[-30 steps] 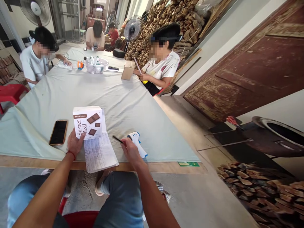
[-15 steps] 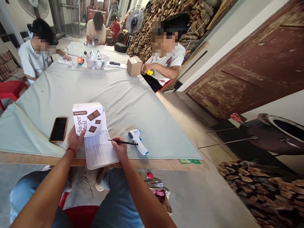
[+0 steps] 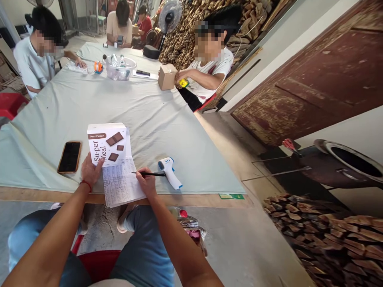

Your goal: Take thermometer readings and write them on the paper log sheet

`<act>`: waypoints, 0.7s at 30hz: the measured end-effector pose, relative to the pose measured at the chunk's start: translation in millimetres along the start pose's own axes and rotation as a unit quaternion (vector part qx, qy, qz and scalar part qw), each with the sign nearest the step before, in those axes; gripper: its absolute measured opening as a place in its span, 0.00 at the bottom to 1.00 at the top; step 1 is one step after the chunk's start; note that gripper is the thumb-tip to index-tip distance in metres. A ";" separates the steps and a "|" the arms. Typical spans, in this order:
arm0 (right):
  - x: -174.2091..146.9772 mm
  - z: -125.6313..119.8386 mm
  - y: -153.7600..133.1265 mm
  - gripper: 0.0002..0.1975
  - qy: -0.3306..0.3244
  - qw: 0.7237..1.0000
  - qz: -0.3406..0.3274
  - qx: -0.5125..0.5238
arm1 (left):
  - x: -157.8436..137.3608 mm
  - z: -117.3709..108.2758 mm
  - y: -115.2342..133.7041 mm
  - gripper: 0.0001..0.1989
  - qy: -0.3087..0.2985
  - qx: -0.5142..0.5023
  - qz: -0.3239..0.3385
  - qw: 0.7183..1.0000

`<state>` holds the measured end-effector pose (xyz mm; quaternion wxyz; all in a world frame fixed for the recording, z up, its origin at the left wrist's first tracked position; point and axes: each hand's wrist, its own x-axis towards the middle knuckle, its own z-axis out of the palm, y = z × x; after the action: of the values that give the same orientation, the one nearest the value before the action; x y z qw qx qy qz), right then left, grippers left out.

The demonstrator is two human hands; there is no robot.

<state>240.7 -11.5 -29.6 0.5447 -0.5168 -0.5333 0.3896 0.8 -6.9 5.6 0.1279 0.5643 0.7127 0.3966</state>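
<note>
My left hand [image 3: 91, 169] grips the lower left corner of a white box [image 3: 107, 143] printed "NutriMotion Su-per Meal", with brown squares on its front. The box stands on sheets of paper [image 3: 121, 185] covered with fine writing, part of which it hides. Between the fingers of my right hand [image 3: 146, 182] is a black pen [image 3: 155, 174], its tip just over the right side of the paper. A white and blue infrared thermometer [image 3: 170, 172] lies to the right, close to the pen's back end. To the left of my left hand rests a phone [image 3: 70, 157] in an orange-brown case.
A pale cloth [image 3: 143, 119] covers the table. Farther back are a plastic basin [image 3: 121, 71] of bottles, an orange tape roll [image 3: 98, 67] and a cardboard box [image 3: 167, 77] beside a co-worker's hands. Other people sit around the far end. Firewood [image 3: 323, 235] lies on the floor at right.
The view has shifted slightly, so the table appears a little higher and farther left. Both hands keep their hold on box and pen. The co-worker's hand at right has moved onto the cardboard box.
</note>
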 end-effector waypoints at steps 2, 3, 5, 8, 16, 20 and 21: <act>1.8 -0.1 -1.3 0.09 -0.005 1.000 0.001 -0.004 | 0.1 0.2 0.0 0.25 0.000 0.000 -0.003 1.000; 2.6 -0.1 -2.1 0.09 -0.010 1.000 0.002 -0.009 | 0.1 0.2 0.0 0.25 0.001 -0.001 -0.003 1.000; 3.8 0.3 -3.6 0.09 -0.019 1.000 0.005 -0.020 | 0.0 0.1 0.1 0.25 0.001 -0.003 0.001 1.000; 3.6 1.6 -4.4 0.09 -0.017 0.999 0.004 -0.028 | -0.3 -0.4 0.4 0.24 0.002 -0.003 0.007 1.000; 0.6 1.9 -3.5 0.08 -0.028 0.999 -0.009 -0.036 | 0.1 0.8 -1.2 0.25 0.006 0.000 0.005 1.000; 0.9 2.6 -2.3 0.08 -0.035 0.999 -0.012 -0.040 | 0.7 1.2 -2.0 0.25 0.004 0.004 0.005 1.000; 0.9 2.9 -1.7 0.08 -0.035 0.998 -0.012 -0.044 | 0.7 1.3 -2.0 0.25 0.004 0.004 0.004 1.000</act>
<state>237.7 -10.5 -28.1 0.5071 -0.5200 -0.5744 0.3774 0.0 -5.8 3.6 0.1209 0.5660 0.7126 0.3964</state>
